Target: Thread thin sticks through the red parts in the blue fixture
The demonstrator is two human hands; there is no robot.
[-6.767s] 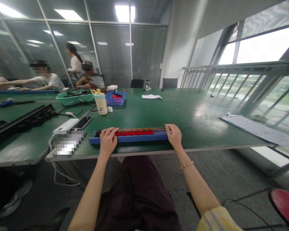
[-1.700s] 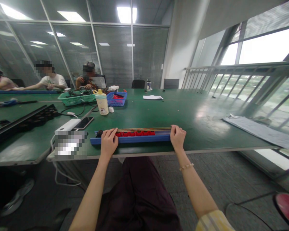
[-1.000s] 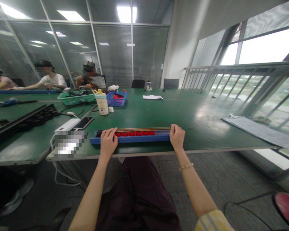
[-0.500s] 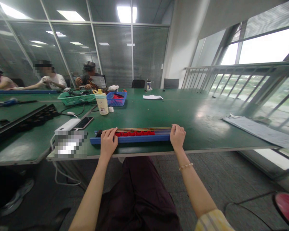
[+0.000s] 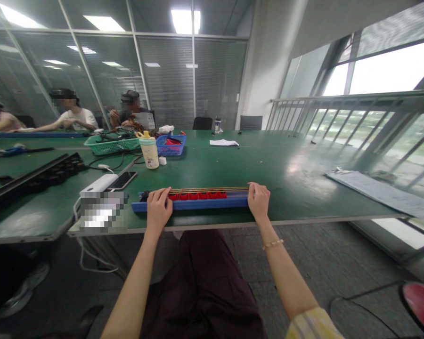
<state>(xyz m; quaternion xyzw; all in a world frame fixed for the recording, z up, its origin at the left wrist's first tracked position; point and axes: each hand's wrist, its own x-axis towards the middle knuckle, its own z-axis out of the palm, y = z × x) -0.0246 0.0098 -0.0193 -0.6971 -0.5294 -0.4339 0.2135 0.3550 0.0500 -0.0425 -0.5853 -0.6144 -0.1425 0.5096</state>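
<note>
Head view: my left hand [image 5: 158,205] and my right hand [image 5: 258,201] clasp opposite ends of the long blue jig [image 5: 205,203] at the counter's [image 5: 314,197] near edge, so shifting it calls for both hands together.

- Left hand [image 5: 159,206]: palm down, fingers curled forward and down, just beyond the near edge of the tabletop [image 5: 212,224]
- Right hand [image 5: 258,202]: same curled pose, well apart from the left
- Left forearm [image 5: 134,282]: bare, angled up from the lower edge of the view
- Right forearm [image 5: 286,275]: bare, with a thin beaded bracelet [image 5: 273,244] at the wrist and a yellow checked sleeve [image 5: 313,325] near the elbow
</note>
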